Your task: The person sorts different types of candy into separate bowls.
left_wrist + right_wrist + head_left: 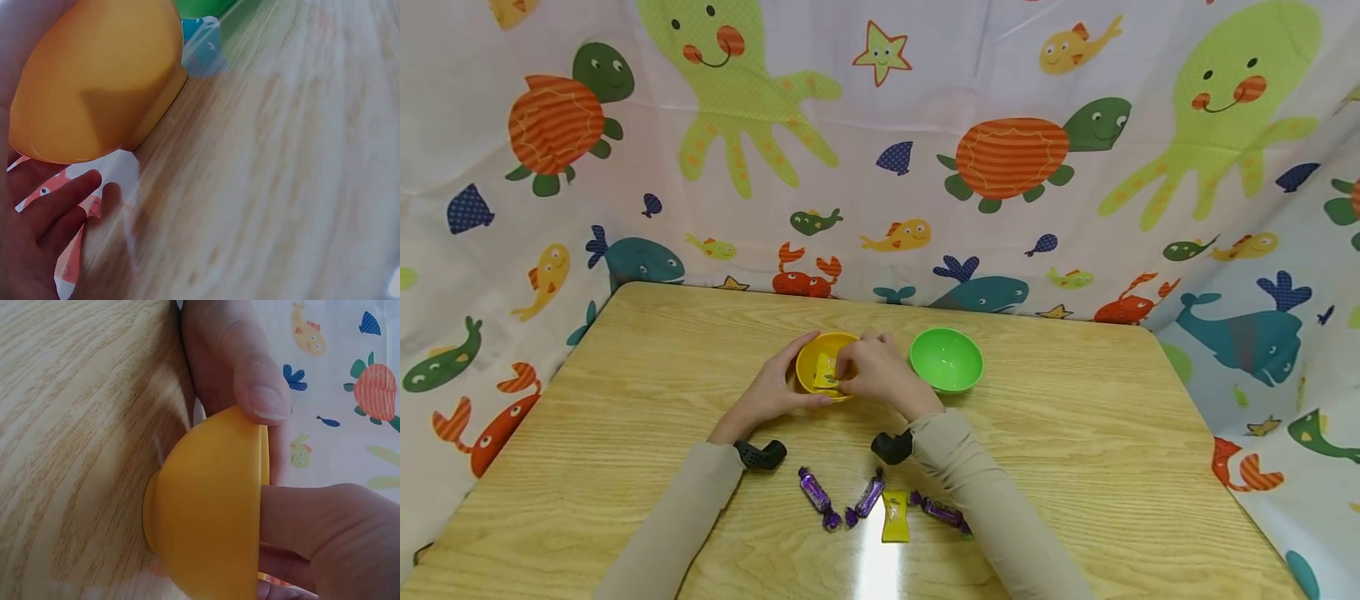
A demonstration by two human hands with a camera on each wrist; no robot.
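Note:
A yellow bowl (pixel 802 372) stands upright on the table, with yellow-wrapped candy (pixel 824 367) inside. My left hand (pixel 772 389) holds the bowl from its left side, thumb at the near rim and fingers round the far side. The thumb presses on the rim in the right wrist view. My right hand (pixel 877 372) reaches over the right rim, its curled fingers pinching a yellow-wrapped candy in the bowl. In the right wrist view the bowl wall (pixel 212 506) hides those fingertips. Just right of that hand stands a green bowl (pixel 946 360).
Nearer me on the wooden table (pixel 1075 467) lie purple-wrapped candies (pixel 816 492), (pixel 868 497), (pixel 943 512) and a yellow-wrapped one (pixel 895 517). A curtain (pixel 850 117) printed with sea animals hangs behind the table's far edge.

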